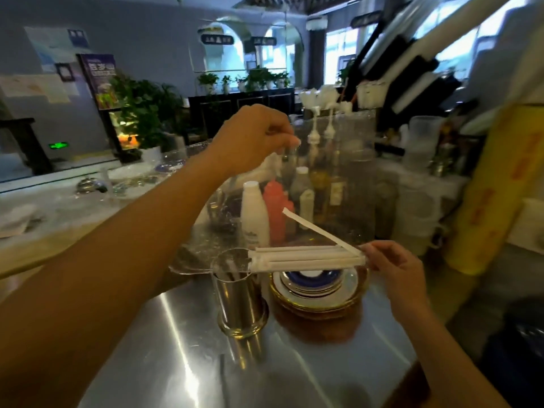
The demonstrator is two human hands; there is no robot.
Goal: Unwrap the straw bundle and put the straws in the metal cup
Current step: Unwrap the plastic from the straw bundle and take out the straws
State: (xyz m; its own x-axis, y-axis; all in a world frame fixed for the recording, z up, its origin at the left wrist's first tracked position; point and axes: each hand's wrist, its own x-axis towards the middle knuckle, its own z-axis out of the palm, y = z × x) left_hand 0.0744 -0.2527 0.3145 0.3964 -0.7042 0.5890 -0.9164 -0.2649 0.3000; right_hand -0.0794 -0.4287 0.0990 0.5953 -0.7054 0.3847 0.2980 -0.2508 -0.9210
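holding the straws [306, 258] level by their right end in the right hand [394, 269], fingers pinched on the bundle's end, at the right of the frame. hovering the bundle above the counter [182, 343], its left end reaching over the rim of the cup [240, 293], its middle passing over the stack of plates [319, 285]. sticking up and back from the gripped end: one loose straw [319, 229], angled toward the bottles [254, 214]. raising the left hand [254, 136] well above the bundle, fingers curled and pinched together at the tips; whether pinching clear wrap or nothing, cannot tell through the blur. stretching the left arm across the frame from the lower left. standing upright on the steel counter: the cup, shiny, just left of the plates, something thin and dark showing inside it. sitting behind the cup and plates: a white bottle, a red squeeze bottle [275, 210] beside it, and pump bottles [316, 136] farther back. leaning at the far right: a yellow roll [488, 195]. blurring into plants and windows in the background.
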